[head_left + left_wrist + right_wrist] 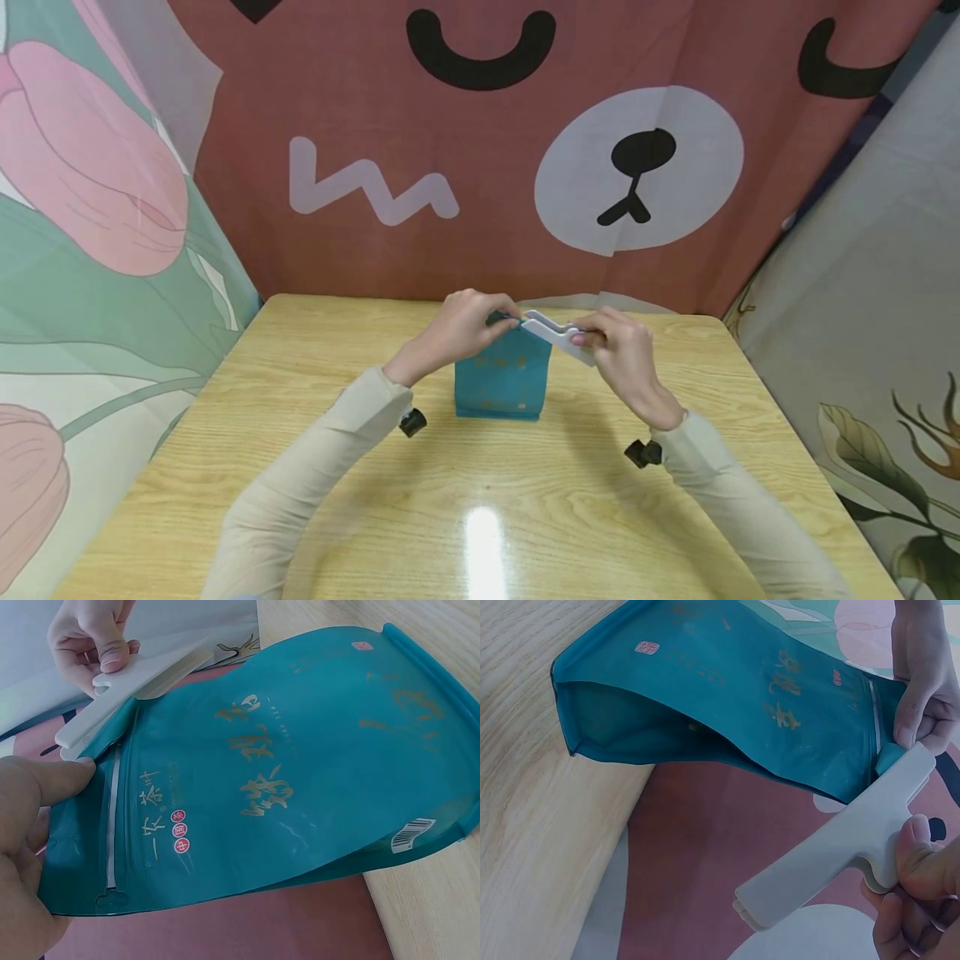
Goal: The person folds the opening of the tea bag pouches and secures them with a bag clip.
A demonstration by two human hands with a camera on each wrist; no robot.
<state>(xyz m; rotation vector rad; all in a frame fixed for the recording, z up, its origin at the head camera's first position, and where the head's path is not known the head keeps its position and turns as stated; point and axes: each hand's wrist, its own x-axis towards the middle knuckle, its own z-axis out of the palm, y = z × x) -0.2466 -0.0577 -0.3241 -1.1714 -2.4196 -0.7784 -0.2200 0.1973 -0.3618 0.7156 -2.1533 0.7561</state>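
Observation:
A teal tea pouch (501, 379) stands upright on the table, with gold writing and a barcode on its front in the left wrist view. My left hand (472, 323) pinches its top edge, thumb on the near face above the pale zip strip (112, 817). From the right, my right hand (624, 354) grips a white bag clip (558, 335) by its handles, thumb pressing one side. Two long arms of the clip stand slightly apart. One end of the clip (832, 832) overlaps the folded top corner of the pouch, close to the left fingertips.
The wooden table (360, 500) carries a bright light reflection near its front. Behind it hangs a reddish-brown cloth (487, 242) with a bear face. Patterned cloths hang at the left (90, 317) and right (862, 333). Small black wrist cameras (412, 422) sit under both cuffs.

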